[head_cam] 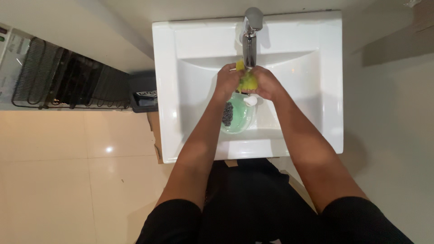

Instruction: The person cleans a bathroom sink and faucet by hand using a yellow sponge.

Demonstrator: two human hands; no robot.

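Both the left hand and right hand are closing around a yellow-green sponge under the chrome faucet, above a green bowl in the white sink; glossy cream floor tiles are lying left of the sink.

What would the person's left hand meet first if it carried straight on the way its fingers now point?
The left hand points up and inward at the yellow sponge, which it already grips together with the right hand. Beyond that stands the tap, though depth is unclear.

Both hands, left hand and right hand, squeeze a yellow sponge under the tap.
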